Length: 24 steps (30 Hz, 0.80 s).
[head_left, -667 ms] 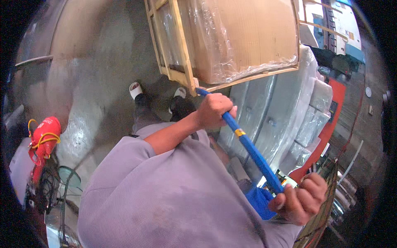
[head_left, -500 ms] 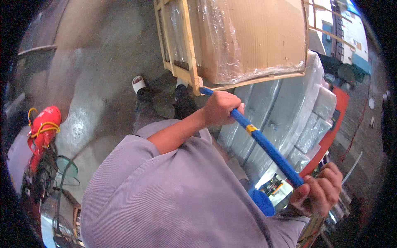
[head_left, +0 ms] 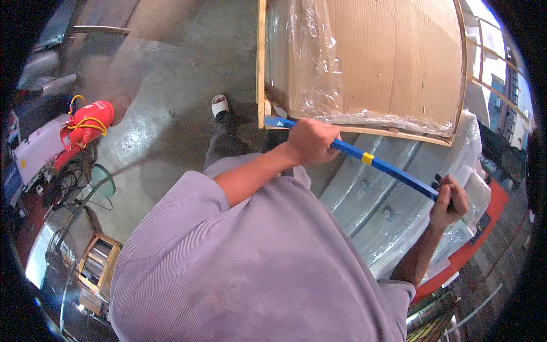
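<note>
A long, narrow blue strip (head_left: pixel 399 174) with a yellow band runs almost straight across in front of me. Whether it is a stiff bar or a taut strap I cannot tell. Its left end lies against the lower left corner of a wooden crate frame (head_left: pixel 261 62). My left hand (head_left: pixel 312 139) is closed round the strip just beside that corner. Farther right, my right hand (head_left: pixel 450 200) grips the strip's other end, with a small dark piece showing by the fingers. Inside the frame stands a large cardboard box (head_left: pixel 393 60) wrapped in clear film.
Long film-wrapped packages (head_left: pixel 379 196) lie below the crate on the right, beside a red edge (head_left: pixel 497 208). At left stand a red cylinder (head_left: pixel 94 118) with yellow hose, a green-rimmed round fan-like thing (head_left: pixel 102 181) and a wooden box (head_left: pixel 98 265). Concrete floor (head_left: pixel 171 74) spreads ahead left.
My right hand has moved up and away from my body, so the strip slopes less steeply. The left hand keeps its grip near the crate corner. The whole view has shifted.
</note>
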Motion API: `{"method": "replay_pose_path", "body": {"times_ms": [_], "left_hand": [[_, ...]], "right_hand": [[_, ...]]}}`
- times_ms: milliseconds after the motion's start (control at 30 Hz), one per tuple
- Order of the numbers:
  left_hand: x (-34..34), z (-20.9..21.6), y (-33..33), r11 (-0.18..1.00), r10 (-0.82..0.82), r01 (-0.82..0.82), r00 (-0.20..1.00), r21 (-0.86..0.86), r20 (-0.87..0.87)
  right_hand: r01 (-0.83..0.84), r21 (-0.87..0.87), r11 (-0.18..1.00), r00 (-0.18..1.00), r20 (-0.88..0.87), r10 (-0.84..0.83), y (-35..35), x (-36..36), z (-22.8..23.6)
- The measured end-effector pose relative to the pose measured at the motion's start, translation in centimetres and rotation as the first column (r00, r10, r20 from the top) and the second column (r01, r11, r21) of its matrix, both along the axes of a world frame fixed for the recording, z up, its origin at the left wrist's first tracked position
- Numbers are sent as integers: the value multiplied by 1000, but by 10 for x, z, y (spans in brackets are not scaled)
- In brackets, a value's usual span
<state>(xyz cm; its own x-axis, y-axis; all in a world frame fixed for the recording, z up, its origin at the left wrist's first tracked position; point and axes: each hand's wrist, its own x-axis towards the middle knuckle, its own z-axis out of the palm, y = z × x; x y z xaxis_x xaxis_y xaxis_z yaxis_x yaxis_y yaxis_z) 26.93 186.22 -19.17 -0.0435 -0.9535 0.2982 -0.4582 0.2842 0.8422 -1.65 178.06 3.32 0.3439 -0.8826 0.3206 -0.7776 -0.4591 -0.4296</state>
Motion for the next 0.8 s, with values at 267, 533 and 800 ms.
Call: {"method": "replay_pose_path", "body": {"times_ms": [267,533,800], "left_hand": [[4,7,16,997,-60,63,997,-48,57],[41,39,31,993,-112,115,984,8,-139],[56,31,17,975,192,-220,901,-28,-390]], "right_hand": [[-424,68,903,899,-90,428,46,21,42],[-511,388,767,636,-429,641,81,137,135],[-593,121,796,659,-496,566,22,275,145]]}}
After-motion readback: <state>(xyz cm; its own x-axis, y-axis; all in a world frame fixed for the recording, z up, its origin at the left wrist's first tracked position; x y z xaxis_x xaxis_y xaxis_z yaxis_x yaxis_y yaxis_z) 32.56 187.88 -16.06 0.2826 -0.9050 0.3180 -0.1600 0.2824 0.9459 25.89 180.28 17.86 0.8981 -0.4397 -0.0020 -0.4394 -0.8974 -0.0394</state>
